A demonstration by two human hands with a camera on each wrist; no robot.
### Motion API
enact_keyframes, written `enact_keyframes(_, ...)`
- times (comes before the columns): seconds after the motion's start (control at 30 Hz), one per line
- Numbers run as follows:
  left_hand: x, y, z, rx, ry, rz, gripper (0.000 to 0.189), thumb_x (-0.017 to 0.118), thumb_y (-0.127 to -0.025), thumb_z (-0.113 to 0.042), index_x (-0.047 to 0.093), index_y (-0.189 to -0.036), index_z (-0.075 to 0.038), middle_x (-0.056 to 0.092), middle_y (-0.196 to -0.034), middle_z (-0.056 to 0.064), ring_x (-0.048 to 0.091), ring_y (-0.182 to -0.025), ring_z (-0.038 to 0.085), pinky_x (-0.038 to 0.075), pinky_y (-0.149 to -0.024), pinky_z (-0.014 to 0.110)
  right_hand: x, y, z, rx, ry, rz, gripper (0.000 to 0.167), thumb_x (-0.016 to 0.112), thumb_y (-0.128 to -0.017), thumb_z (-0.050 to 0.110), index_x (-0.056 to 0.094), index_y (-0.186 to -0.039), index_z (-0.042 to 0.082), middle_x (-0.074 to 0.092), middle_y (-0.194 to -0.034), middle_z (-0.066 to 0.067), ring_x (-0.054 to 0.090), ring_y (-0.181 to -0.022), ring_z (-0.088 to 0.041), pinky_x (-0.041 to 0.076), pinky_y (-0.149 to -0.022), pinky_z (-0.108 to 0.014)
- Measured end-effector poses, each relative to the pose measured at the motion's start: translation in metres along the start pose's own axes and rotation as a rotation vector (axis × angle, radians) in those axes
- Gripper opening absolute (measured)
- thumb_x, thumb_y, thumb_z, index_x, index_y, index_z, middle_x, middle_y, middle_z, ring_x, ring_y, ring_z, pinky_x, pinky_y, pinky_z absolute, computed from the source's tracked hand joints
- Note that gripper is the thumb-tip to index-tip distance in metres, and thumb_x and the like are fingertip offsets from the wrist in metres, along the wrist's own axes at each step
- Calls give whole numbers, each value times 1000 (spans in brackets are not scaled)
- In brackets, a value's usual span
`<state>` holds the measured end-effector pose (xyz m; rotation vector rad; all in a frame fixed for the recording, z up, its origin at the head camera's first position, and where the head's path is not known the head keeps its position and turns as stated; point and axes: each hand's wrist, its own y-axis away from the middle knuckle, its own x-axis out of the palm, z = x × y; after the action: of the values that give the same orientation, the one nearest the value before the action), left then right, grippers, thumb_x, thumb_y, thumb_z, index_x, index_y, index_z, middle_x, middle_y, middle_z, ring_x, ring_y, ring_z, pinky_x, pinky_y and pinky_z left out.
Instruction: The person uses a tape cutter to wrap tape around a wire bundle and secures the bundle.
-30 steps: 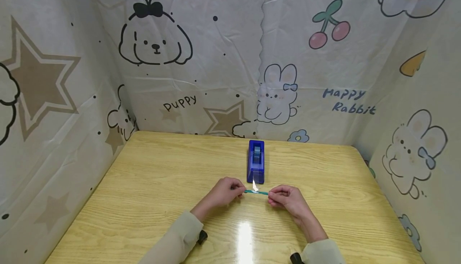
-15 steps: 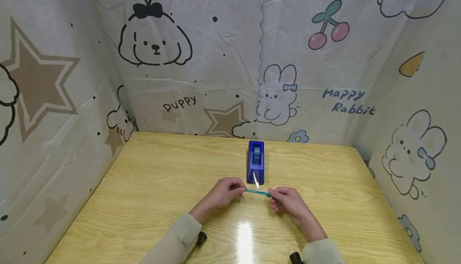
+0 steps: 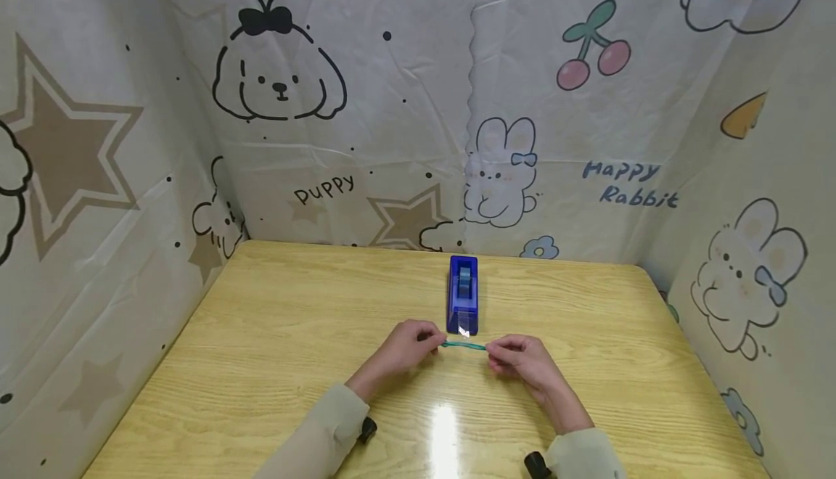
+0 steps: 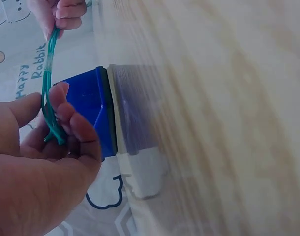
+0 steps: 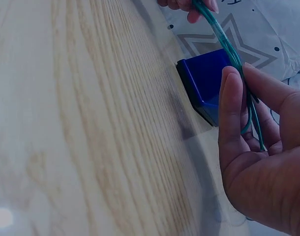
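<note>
A folded green cord (image 3: 465, 345) stretches between the two hands, its loops and loose ends showing beyond the fingers in the wrist views. Clear tape (image 4: 49, 62) wraps its middle. My left hand (image 3: 413, 345) pinches one end between thumb and fingers. At the other end, my right hand (image 3: 522, 363) pinches the bundle in the same way. Just beyond the cord stands a blue tape dispenser (image 3: 462, 294); a short tongue of clear tape (image 3: 464, 325) hangs at its near edge, apart from the cord.
The wood-grain table (image 3: 294, 297) reaches back to a printed cloth (image 3: 405, 101) that encloses it on the left, back and right. The dispenser stands near the table's far edge.
A tape strip ran from the dispenser to the cord a second ago; it twisted narrow, and now only a short end hangs at the dispenser. Both hands stay nearly in place.
</note>
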<state>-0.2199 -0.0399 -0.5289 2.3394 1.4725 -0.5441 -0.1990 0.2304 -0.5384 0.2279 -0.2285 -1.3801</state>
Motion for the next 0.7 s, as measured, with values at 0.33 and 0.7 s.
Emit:
enact_keyframes(0.33,0,-2,-1,-37,114,37,24,62,-106,-22,74,-98,-2,69,-89,16,54,-73,15,45,-66,24,3,0,3,-22,34,-54,17,72,-96,4,74,-109,-7,76,-92,-11,72,-79,-13,61,-74,-27)
enact_keyframes(0.7,-3,-3,0,36,108,-5,16,69,-101,-17,75,-97,-3,69,-88,-3,60,-79,15,50,-69,23,4,-6,6,31,70,-89,26,66,-103,19,69,-115,-4,65,-92,-6,64,-72,-13,56,-66,-25)
